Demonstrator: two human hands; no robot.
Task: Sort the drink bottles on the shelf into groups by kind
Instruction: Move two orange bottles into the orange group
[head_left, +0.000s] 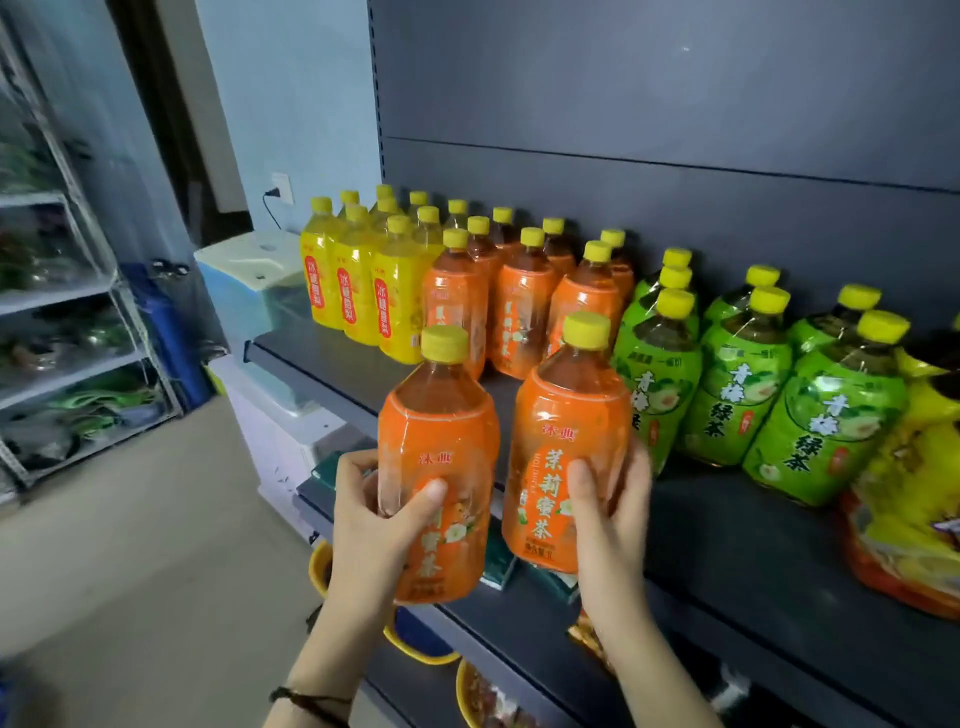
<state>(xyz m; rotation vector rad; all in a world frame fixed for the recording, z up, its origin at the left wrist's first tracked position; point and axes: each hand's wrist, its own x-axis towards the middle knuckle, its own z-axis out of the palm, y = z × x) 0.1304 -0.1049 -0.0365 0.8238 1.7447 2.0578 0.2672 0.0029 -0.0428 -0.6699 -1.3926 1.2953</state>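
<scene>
My left hand (371, 512) grips an orange-labelled bottle (441, 447) with a yellow cap, held upright in front of the shelf edge. My right hand (613, 514) grips a second orange bottle (566, 441) just right of it, over the front of the dark shelf (737, 530). On the shelf stand groups: yellow-labelled bottles (353, 280) at the far left, orange bottles (519, 296) in the middle, green-labelled bottles (737, 374) to the right. A yellow-and-orange bottle (914, 499) is partly cut off at the right edge.
The shelf's dark back panel (649, 104) rises behind the bottles. Lower shelves hold yellow-rimmed bowls (415, 649) and dark boxes. A white and blue cabinet (249, 280) stands left of the shelf, and a metal rack (67, 312) at far left. Bare floor lies between.
</scene>
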